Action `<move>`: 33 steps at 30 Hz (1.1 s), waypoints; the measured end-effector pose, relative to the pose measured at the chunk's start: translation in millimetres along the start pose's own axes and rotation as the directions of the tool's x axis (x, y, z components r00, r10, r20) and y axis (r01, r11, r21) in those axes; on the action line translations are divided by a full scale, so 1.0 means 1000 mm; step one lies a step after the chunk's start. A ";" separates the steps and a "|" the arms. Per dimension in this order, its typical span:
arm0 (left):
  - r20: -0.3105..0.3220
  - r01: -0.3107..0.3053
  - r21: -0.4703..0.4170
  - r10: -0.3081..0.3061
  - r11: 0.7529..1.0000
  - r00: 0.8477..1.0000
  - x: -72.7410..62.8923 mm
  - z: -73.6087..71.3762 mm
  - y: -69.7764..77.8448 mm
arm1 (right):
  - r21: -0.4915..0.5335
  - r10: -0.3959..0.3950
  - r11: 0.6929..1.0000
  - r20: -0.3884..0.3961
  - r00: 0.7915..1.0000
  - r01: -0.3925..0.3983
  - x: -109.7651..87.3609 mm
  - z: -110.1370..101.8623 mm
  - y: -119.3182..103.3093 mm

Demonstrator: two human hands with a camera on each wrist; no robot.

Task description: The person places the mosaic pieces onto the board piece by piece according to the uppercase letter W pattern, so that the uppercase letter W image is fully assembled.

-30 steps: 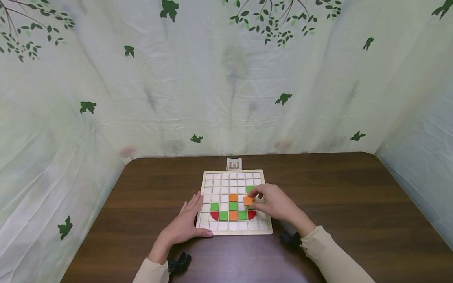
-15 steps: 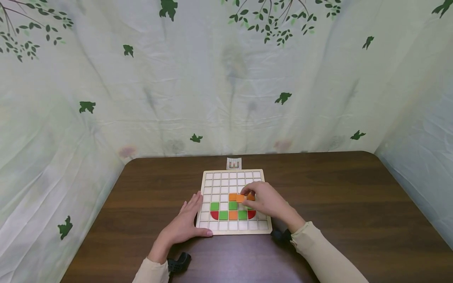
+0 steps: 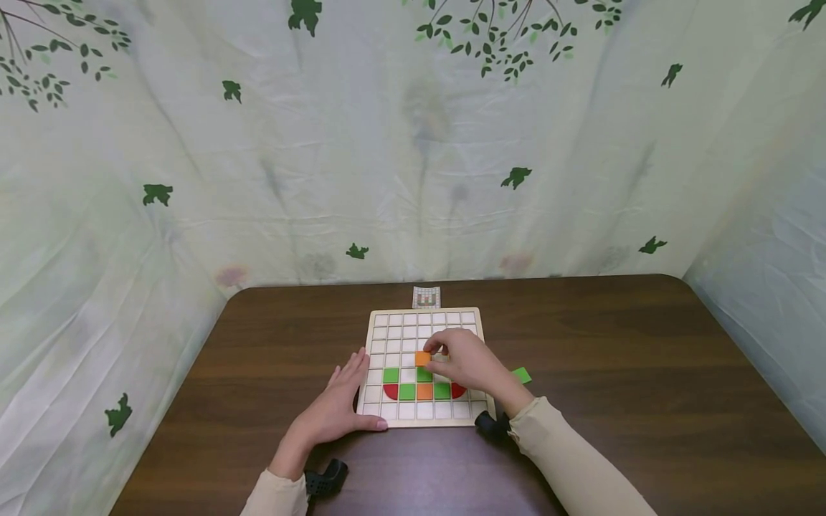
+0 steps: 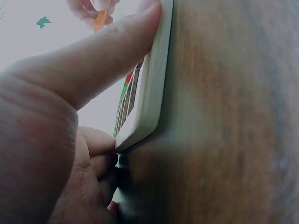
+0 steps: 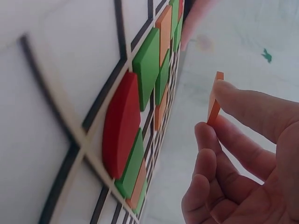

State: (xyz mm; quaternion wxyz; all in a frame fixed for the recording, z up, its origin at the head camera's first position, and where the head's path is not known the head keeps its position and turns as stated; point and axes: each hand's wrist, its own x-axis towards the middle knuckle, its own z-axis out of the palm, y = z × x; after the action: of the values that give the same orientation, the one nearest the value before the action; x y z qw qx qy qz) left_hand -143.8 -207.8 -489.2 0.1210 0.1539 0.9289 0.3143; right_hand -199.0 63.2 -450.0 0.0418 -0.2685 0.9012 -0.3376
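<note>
A square white grid board (image 3: pixel 381 319) lies on the table with coloured tiles in some cells. Near its middle, my right hand (image 3: pixel 467 360) pinches an orange square tile (image 3: pixel 422 359) between thumb and fingers. The right wrist view shows this orange tile (image 5: pixel 214 100) held on edge, apart from the board. In front of it sit green tiles, such as one at the left (image 3: pixel 391 375), an orange tile (image 3: pixel 424 391) and a red rounded tile (image 3: pixel 391 392). My left hand (image 3: pixel 335 406) rests at the board's near left corner, thumb (image 4: pixel 117 44) on the front rim. My right hand hides some cells.
A small printed card (image 3: pixel 426 297) lies just behind the board. One green tile (image 3: pixel 522 375) is on the table right of the board, beside my right wrist. The brown table (image 3: pixel 613 344) meets a leaf-printed cloth (image 3: pixel 413 179) at the back.
My right hand has moved left across the board with the orange tile, uncovering the green tile on the table at the right. The left hand stays in place.
</note>
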 end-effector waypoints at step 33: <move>-0.007 -0.013 0.000 0.013 1.000 1.000 0.000 0.000 0.000 | -0.072 0.040 0.997 0.043 0.998 -0.036 0.040 0.030 -0.016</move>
State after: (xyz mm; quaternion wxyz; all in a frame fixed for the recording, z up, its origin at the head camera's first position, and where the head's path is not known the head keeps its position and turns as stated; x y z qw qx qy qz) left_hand -143.5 -207.5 -489.2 0.1156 0.1588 0.9283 0.3158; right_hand -218.4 14.8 -458.0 0.0586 -0.2600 0.9164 -0.2985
